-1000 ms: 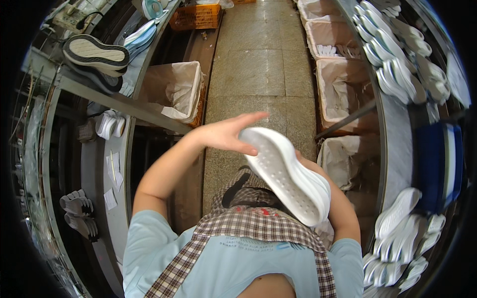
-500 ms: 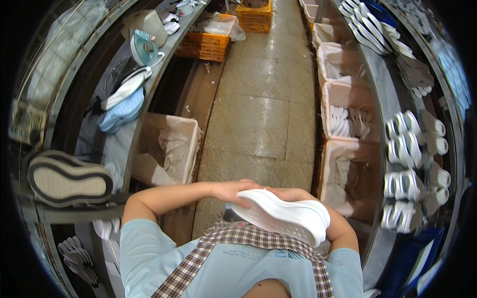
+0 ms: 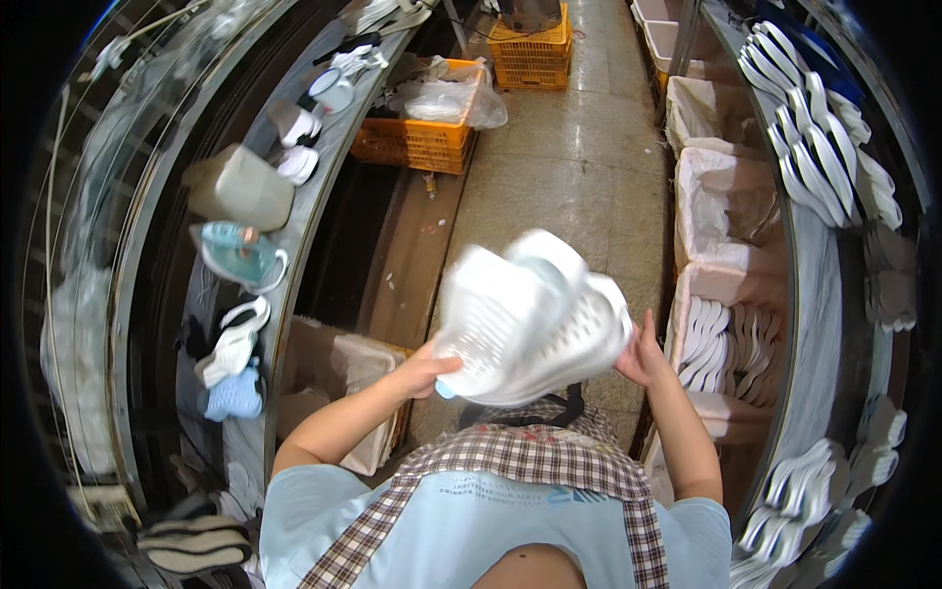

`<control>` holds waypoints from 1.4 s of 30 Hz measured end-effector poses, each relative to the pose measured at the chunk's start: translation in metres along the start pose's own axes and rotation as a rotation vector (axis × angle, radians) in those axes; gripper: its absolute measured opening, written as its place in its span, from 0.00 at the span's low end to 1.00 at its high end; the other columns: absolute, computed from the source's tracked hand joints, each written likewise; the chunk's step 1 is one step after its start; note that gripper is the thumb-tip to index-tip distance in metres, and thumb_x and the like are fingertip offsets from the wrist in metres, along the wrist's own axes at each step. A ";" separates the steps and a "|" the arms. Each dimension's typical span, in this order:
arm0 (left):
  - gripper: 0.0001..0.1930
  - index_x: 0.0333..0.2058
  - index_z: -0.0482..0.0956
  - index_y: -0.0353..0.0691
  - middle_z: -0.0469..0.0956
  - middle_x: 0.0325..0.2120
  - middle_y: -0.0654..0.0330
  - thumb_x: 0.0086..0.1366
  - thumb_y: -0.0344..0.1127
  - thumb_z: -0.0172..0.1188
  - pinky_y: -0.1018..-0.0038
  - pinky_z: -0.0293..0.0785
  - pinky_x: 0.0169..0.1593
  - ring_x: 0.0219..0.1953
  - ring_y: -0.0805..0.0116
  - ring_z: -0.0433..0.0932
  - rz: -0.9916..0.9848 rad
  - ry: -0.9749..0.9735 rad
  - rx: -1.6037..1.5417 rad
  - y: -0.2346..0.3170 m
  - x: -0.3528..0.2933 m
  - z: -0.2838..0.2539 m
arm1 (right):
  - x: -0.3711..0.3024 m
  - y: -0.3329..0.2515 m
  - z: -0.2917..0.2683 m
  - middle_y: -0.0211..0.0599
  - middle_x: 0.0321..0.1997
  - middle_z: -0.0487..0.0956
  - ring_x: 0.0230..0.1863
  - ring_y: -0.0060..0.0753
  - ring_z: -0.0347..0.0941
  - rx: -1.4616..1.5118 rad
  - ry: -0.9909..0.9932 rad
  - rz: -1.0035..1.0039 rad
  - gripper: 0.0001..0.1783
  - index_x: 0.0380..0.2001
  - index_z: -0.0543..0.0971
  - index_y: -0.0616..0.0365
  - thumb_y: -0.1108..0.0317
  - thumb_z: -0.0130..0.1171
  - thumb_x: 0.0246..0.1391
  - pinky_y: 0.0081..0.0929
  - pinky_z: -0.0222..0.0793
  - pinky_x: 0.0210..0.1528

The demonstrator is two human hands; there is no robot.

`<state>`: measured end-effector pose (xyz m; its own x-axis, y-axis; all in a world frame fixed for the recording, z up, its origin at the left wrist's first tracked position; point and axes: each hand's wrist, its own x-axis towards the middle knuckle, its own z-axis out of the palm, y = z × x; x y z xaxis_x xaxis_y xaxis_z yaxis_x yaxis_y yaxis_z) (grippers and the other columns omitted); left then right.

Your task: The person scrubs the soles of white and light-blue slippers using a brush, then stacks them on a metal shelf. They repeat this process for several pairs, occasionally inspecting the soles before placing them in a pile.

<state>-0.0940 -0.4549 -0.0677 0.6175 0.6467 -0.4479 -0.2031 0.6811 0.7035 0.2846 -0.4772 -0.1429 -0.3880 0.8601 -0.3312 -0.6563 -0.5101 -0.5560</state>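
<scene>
Several white shoe soles, smeared by motion, are held in front of my apron. They fan apart at the top, and rows of small holes show on two faces. My left hand is closed on the lower left edge of the soles, thumb on the near face. At their right edge is my right hand, its thumb pointing up and its other fingers partly hidden behind the soles. A small pale blue piece shows at the lower left corner, beside my left hand.
On the left shelf are a teal iron, a white jug, and white and blue shoe pieces. Lined bins and a rack of white soles run along the right. Orange crates stand ahead beside the aisle.
The white soles have moved up and away from my waist and fanned apart. My hands have separated to their left and right edges. The view has shifted along the aisle.
</scene>
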 end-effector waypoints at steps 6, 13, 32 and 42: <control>0.32 0.57 0.61 0.32 0.71 0.50 0.52 0.59 0.41 0.61 0.64 0.70 0.55 0.51 0.59 0.73 0.311 0.015 -0.229 0.096 0.142 -0.052 | 0.174 -0.110 0.037 0.36 0.65 0.63 0.62 0.37 0.62 -0.102 -0.204 -0.055 0.54 0.65 0.54 0.49 0.21 0.38 0.43 0.41 0.62 0.60; 0.32 0.59 0.58 0.33 0.70 0.52 0.51 0.62 0.43 0.59 0.61 0.68 0.56 0.53 0.56 0.71 0.385 -0.054 -0.279 0.240 0.315 -0.125 | 0.373 -0.192 0.063 0.36 0.65 0.60 0.63 0.35 0.58 -0.308 0.007 -0.250 0.47 0.63 0.52 0.58 0.56 0.67 0.46 0.35 0.55 0.63; 0.31 0.58 0.59 0.36 0.70 0.52 0.55 0.59 0.36 0.62 0.66 0.68 0.55 0.53 0.62 0.70 0.737 0.456 0.180 0.690 0.774 -0.155 | 0.675 -0.562 -0.122 0.31 0.45 0.75 0.39 0.23 0.73 -0.300 0.547 -0.191 0.18 0.48 0.70 0.55 0.56 0.50 0.60 0.20 0.69 0.35; 0.28 0.57 0.60 0.37 0.72 0.46 0.56 0.60 0.34 0.60 0.71 0.70 0.49 0.46 0.67 0.73 0.865 0.517 0.514 0.959 1.092 -0.239 | 0.783 -0.674 -0.202 0.28 0.38 0.75 0.36 0.19 0.72 -0.492 0.732 -0.346 0.13 0.43 0.72 0.57 0.66 0.55 0.57 0.17 0.66 0.36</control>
<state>0.2045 0.9864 -0.0143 0.0081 0.9779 0.2091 0.0006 -0.2091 0.9779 0.5539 0.5403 -0.1815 0.3887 0.8345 -0.3904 -0.2472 -0.3138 -0.9168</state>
